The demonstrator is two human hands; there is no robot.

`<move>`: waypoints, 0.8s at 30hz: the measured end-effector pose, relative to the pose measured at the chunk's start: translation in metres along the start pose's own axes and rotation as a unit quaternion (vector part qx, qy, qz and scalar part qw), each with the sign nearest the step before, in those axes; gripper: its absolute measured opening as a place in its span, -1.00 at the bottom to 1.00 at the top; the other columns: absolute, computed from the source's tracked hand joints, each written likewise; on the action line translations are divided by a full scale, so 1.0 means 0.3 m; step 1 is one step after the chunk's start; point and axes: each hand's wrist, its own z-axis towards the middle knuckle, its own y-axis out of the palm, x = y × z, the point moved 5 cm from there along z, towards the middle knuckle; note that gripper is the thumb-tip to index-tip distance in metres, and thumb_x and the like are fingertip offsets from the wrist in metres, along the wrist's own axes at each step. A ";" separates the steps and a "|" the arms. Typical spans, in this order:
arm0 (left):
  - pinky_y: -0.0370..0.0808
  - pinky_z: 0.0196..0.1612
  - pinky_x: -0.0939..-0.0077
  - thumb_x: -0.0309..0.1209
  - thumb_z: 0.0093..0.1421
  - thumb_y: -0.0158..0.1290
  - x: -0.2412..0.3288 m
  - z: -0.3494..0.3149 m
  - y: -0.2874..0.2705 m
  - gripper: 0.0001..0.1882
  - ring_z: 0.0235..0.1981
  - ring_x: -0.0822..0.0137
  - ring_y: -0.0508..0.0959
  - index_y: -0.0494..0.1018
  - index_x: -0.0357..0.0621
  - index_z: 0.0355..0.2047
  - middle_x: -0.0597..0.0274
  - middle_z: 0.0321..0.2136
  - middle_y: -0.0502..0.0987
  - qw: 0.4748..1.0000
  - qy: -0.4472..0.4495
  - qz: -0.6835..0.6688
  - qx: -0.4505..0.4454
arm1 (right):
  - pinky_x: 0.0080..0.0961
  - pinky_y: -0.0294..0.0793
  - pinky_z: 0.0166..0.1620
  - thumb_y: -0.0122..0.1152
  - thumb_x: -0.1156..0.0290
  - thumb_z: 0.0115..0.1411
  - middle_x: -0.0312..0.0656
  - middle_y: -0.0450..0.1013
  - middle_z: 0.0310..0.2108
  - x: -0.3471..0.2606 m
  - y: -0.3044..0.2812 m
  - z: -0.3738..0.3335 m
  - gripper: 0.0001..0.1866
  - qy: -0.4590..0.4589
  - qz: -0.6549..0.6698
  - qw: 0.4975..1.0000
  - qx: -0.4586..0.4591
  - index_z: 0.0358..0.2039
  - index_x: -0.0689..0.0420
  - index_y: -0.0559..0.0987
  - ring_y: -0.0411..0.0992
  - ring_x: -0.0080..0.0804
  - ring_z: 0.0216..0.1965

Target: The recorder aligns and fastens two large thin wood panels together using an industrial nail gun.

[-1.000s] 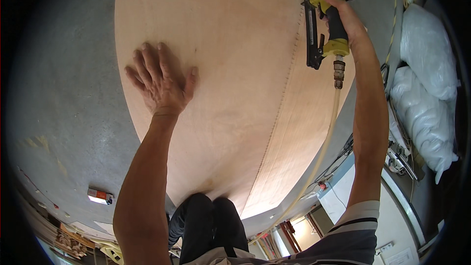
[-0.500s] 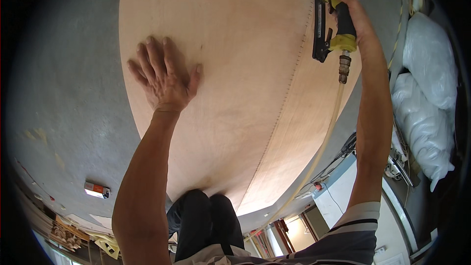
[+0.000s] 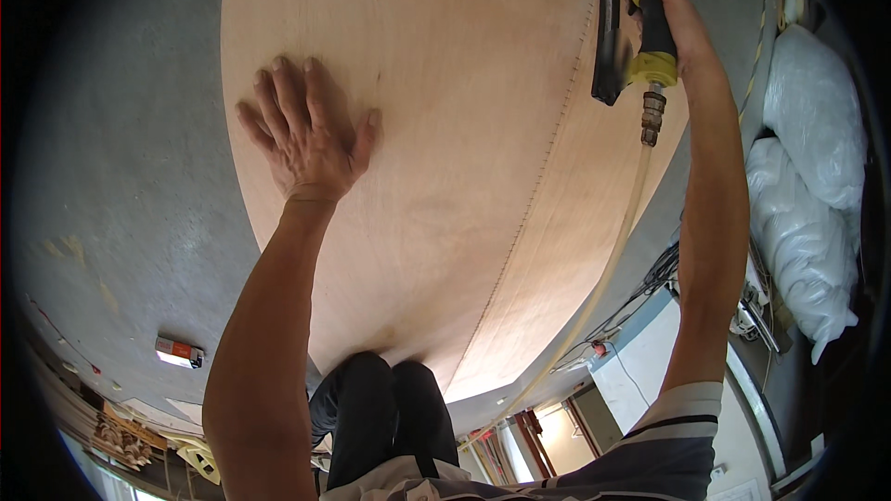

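Observation:
My right hand (image 3: 676, 19) grips a yellow and black pneumatic staple gun (image 3: 654, 32) by its handle at the far right of a large plywood sheet (image 3: 436, 148). The gun's nose rests at or just over a long line of staples (image 3: 538, 176) that runs along a seam toward me. A pale air hose (image 3: 622, 241) hangs from the gun's metal coupling and trails back past my right side. My left hand (image 3: 311, 134) lies flat on the left part of the plywood, fingers spread, holding nothing.
A small red and white box (image 3: 179, 352) lies on the grey floor (image 3: 130, 176) to the left. Plastic-wrapped bundles (image 3: 807, 195) stand along the right side. Dark cables (image 3: 640, 297) run across the floor at the lower right. My knees are against the near edge of the plywood.
The staple gun has shifted slightly up and to the right with my right hand. My left hand stays flat, slightly higher in the picture. The whole view has moved a little.

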 end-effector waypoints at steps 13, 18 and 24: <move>-0.31 0.31 -0.30 0.24 0.12 -0.10 -0.038 -0.003 -0.016 -0.04 0.37 -0.15 -0.18 -0.04 -0.14 0.34 -0.15 0.34 -0.08 0.999 0.015 -0.016 0.033 | -0.56 0.37 -0.51 0.27 0.10 0.12 -0.33 0.42 -0.61 0.372 0.025 -0.338 -0.68 0.001 0.054 0.998 0.026 -0.44 0.13 0.57 0.38 -0.57 -0.61; -0.34 0.33 -0.24 0.23 0.07 -0.04 -0.006 0.026 -0.026 0.00 0.38 -0.10 -0.19 -0.05 -0.16 0.35 -0.13 0.35 -0.10 0.998 0.042 0.014 0.045 | -0.56 0.30 -0.52 0.18 0.35 0.06 -0.41 0.37 -0.62 0.854 0.002 -0.908 -0.88 0.056 0.061 0.996 0.045 -0.49 0.13 0.53 0.30 -0.66 -0.57; -0.45 0.32 -0.28 0.32 0.06 -0.08 0.046 -0.042 0.097 0.10 0.41 -0.17 -0.36 -0.10 -0.24 0.36 -0.16 0.39 -0.20 0.999 -0.002 0.032 -0.021 | -0.69 0.35 -0.39 0.26 0.40 0.01 -0.48 0.42 -0.38 1.665 0.062 -2.222 -0.62 0.229 0.309 0.917 0.107 -0.10 0.11 0.54 0.32 -0.73 -0.43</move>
